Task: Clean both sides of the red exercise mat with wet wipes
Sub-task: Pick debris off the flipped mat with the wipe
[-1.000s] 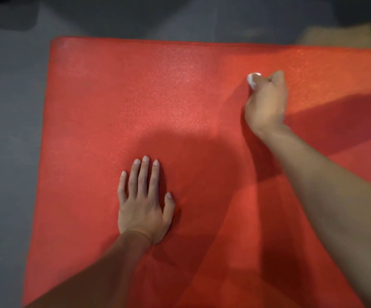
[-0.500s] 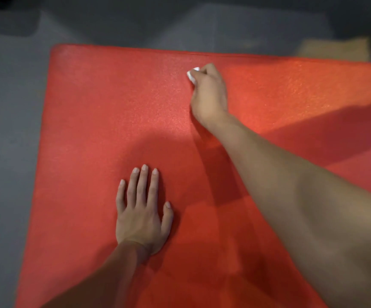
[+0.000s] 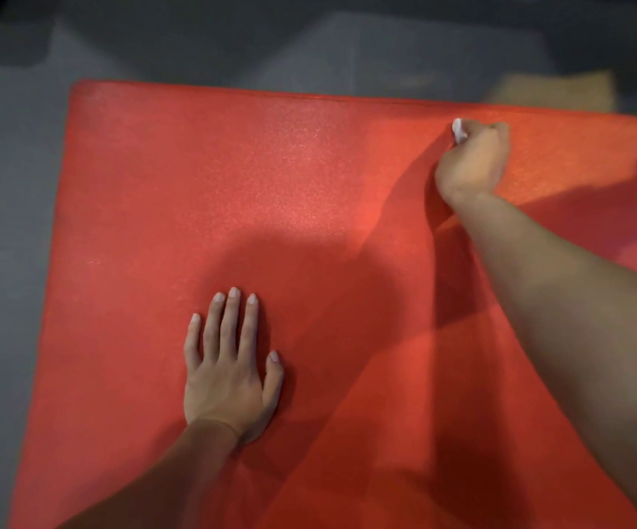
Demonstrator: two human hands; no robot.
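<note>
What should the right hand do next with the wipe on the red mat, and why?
Probably slide the right hand, which grips the white wipe, sideways along the far strip of the red mat, then work nearer. The wipe sits close to the far edge, and the left hand lies flat on the mat, steadying it.

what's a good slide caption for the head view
Left hand flat on the red mat while the right hand grips a wet wipe near its far edge.

We see a red mat (image 3: pixel 271 192) of finely grained foam with faint sheen, on matt grey floor (image 3: pixel 8 223).
</note>
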